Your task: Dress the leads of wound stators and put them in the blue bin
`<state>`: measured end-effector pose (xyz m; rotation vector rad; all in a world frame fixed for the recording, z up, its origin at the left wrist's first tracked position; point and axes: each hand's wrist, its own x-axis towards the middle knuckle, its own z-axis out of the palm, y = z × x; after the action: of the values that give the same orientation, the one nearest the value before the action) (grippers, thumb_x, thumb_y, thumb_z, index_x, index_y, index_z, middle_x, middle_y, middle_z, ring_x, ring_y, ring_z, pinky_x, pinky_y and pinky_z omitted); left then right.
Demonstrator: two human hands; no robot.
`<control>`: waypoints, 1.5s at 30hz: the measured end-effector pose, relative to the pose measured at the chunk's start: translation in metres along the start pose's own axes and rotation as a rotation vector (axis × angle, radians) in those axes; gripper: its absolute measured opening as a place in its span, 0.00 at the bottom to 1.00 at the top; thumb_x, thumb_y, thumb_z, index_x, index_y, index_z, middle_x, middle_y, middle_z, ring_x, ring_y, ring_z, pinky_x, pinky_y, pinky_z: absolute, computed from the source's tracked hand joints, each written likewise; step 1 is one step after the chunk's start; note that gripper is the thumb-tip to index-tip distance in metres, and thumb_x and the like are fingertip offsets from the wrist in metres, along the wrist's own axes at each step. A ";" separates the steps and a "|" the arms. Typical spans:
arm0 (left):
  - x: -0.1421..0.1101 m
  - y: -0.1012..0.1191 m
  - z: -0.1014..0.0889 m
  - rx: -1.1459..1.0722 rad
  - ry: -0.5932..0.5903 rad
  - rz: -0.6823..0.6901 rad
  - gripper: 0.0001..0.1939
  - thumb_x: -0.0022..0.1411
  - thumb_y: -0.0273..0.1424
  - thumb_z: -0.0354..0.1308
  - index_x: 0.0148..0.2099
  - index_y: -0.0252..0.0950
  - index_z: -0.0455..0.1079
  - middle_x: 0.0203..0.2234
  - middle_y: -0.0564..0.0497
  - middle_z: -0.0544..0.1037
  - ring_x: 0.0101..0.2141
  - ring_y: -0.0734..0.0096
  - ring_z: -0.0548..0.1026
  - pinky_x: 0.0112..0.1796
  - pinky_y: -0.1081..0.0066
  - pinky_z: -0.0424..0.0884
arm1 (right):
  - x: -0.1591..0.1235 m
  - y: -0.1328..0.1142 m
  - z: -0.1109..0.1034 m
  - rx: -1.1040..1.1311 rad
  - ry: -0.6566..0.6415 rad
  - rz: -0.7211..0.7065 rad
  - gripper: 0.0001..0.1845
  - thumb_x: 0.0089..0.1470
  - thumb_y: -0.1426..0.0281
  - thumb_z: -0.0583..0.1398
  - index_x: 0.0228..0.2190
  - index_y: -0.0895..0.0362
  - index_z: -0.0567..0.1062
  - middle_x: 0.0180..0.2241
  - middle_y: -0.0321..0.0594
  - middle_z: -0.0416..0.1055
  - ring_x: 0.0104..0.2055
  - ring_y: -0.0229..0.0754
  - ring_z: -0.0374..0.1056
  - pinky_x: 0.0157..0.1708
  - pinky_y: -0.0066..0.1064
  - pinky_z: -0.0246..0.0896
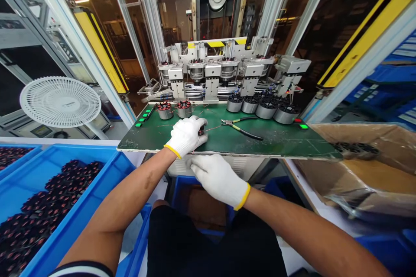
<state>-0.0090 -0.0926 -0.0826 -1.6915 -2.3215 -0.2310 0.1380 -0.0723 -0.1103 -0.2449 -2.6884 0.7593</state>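
Observation:
My left hand [186, 135], in a white glove, is closed around a small wound stator [201, 130] on the green work mat [227, 138]. Thin copper wire [212, 129] trails from it. My right hand [217, 177], also gloved, hangs just below the mat's front edge, fingers curled toward the wire ends; what it pinches, if anything, I cannot make out. Two copper-wound stators [173, 109] stand at the mat's back left. Green-handled pliers [242, 126] lie to the right of my left hand.
Several grey stators [266, 108] stand at the mat's back right before a machine fixture [214, 73]. A blue bin [48, 207] of dark stators is at left, a white fan [60, 101] behind it. A cardboard box [364, 169] sits at right.

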 end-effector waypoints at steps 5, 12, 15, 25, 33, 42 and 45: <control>0.000 -0.001 0.001 -0.009 0.015 0.040 0.19 0.64 0.47 0.46 0.50 0.45 0.69 0.43 0.48 0.72 0.40 0.59 0.73 0.37 0.66 0.66 | 0.003 -0.014 -0.013 -0.453 -0.107 0.003 0.16 0.62 0.63 0.51 0.38 0.59 0.75 0.30 0.46 0.75 0.31 0.45 0.71 0.30 0.30 0.55; 0.000 -0.002 0.003 0.008 0.037 -0.005 0.21 0.63 0.47 0.47 0.49 0.40 0.70 0.41 0.45 0.73 0.40 0.55 0.74 0.36 0.64 0.67 | 0.021 0.005 -0.080 -0.760 0.175 -0.009 0.22 0.66 0.62 0.43 0.53 0.54 0.67 0.43 0.47 0.73 0.39 0.48 0.70 0.36 0.32 0.57; 0.000 -0.005 0.004 -0.021 0.043 0.071 0.20 0.64 0.47 0.47 0.49 0.43 0.70 0.41 0.48 0.74 0.39 0.58 0.73 0.36 0.65 0.67 | 0.024 0.027 -0.078 -0.915 -0.001 0.025 0.18 0.64 0.67 0.45 0.43 0.57 0.72 0.36 0.49 0.73 0.35 0.50 0.70 0.31 0.33 0.56; -0.043 -0.008 -0.012 0.160 0.144 0.635 0.16 0.65 0.29 0.44 0.51 0.42 0.68 0.48 0.49 0.74 0.39 0.64 0.71 0.37 0.63 0.64 | 0.019 0.035 -0.072 -1.024 -0.005 -0.016 0.13 0.59 0.75 0.47 0.37 0.58 0.70 0.32 0.48 0.70 0.34 0.50 0.68 0.30 0.33 0.50; -0.059 -0.017 -0.034 0.232 -0.037 0.653 0.20 0.64 0.27 0.42 0.55 0.40 0.65 0.46 0.46 0.75 0.39 0.63 0.73 0.34 0.66 0.66 | 0.030 0.051 -0.066 -1.038 0.045 -0.068 0.19 0.60 0.76 0.45 0.50 0.58 0.66 0.33 0.47 0.69 0.34 0.49 0.66 0.29 0.33 0.44; -0.059 -0.019 -0.030 0.280 -0.034 0.552 0.23 0.61 0.26 0.45 0.57 0.44 0.65 0.32 0.48 0.76 0.32 0.63 0.73 0.27 0.68 0.63 | 0.045 0.065 -0.049 -1.008 0.084 -0.035 0.17 0.59 0.77 0.43 0.39 0.61 0.70 0.32 0.51 0.68 0.36 0.53 0.66 0.29 0.34 0.43; -0.061 -0.019 -0.029 0.255 -0.012 0.523 0.23 0.60 0.26 0.45 0.55 0.42 0.67 0.32 0.48 0.76 0.31 0.64 0.73 0.27 0.68 0.64 | 0.044 0.067 -0.047 -0.998 0.097 -0.025 0.17 0.58 0.77 0.44 0.38 0.60 0.71 0.32 0.51 0.68 0.36 0.53 0.67 0.29 0.34 0.44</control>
<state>-0.0061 -0.1622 -0.0728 -2.0756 -1.7374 0.1696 0.1189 0.0172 -0.0963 -0.4495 -2.7233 -0.6421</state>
